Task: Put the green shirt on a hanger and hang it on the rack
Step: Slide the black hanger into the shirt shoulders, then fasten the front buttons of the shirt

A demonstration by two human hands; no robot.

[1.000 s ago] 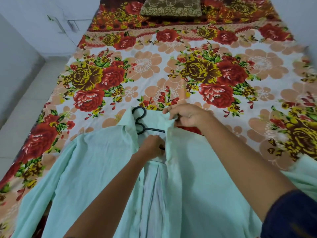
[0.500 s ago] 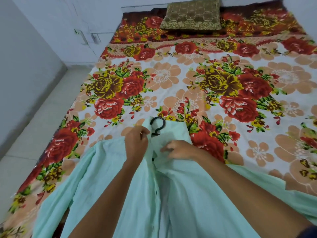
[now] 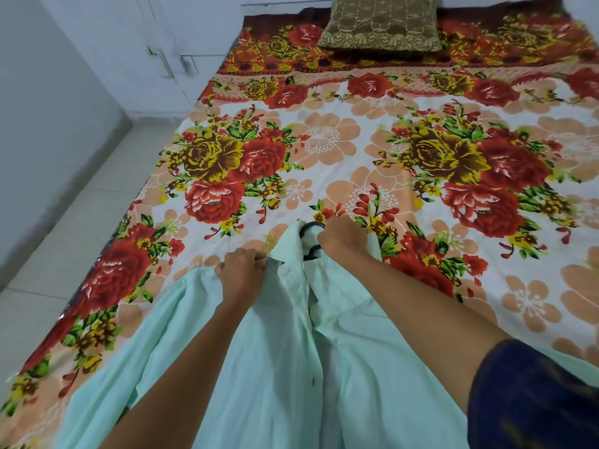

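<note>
The pale green shirt [image 3: 275, 358] lies front-up on the bed, collar pointing away from me. A black hanger [image 3: 309, 228] sits inside it; only its hook shows above the collar, the rest is hidden under cloth. My left hand [image 3: 241, 272] is closed on the shirt's left shoulder beside the collar. My right hand [image 3: 343, 238] is closed at the collar's right side, next to the hook; whether it grips cloth or hanger I cannot tell. No rack is in view.
The bed [image 3: 340, 150] is covered by a floral sheet in red, yellow and peach. A brown embroidered pillow [image 3: 382, 24] lies at its far end. A tiled floor [image 3: 64, 241] and grey wall run along the left side.
My left hand slid from the collar out to the left shoulder. My right hand moved up to the collar beside the hook. The camera shifted right and tilted up.
</note>
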